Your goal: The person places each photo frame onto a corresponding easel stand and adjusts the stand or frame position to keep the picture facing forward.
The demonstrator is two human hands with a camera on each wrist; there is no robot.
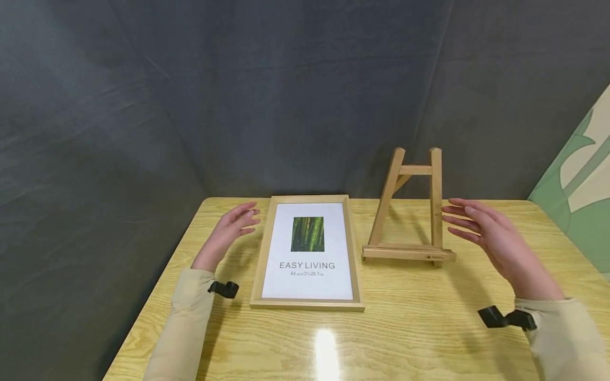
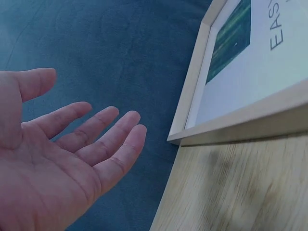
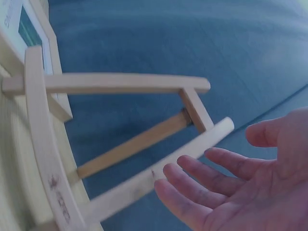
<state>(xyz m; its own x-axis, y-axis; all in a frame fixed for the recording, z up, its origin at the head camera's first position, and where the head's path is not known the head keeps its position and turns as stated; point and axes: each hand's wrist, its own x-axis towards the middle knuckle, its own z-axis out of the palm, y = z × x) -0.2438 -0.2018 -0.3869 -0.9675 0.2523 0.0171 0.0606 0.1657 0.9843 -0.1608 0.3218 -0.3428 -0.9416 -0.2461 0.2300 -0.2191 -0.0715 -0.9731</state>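
A picture frame (image 1: pixel 311 286) with a light wood border lies flat on the table, its white insert printed with bamboo and "EASY LIVING". To its left my left hand (image 1: pixel 230 233) hovers with relaxed, spread fingers and holds nothing; the left wrist view shows the bare palm (image 2: pixel 53 173) apart from the frame's edge (image 2: pixel 187 91). A small wooden easel (image 1: pixel 409 252) stands upright to the right of the frame. Beside the easel's right leg is my right hand (image 1: pixel 491 233), fingers loosely extended and holding nothing. In the right wrist view its fingertips (image 3: pixel 166 190) overlap the easel leg (image 3: pixel 130 190); contact cannot be told.
The wooden table (image 1: pixel 400 328) ends on the left at a dark edge. Dark cloth (image 1: pixel 305 95) hangs behind and to the left of it. A green and cream patterned panel (image 1: pixel 576 185) stands at the right. Black straps with small mounts (image 1: pixel 507 319) sit on both wrists.
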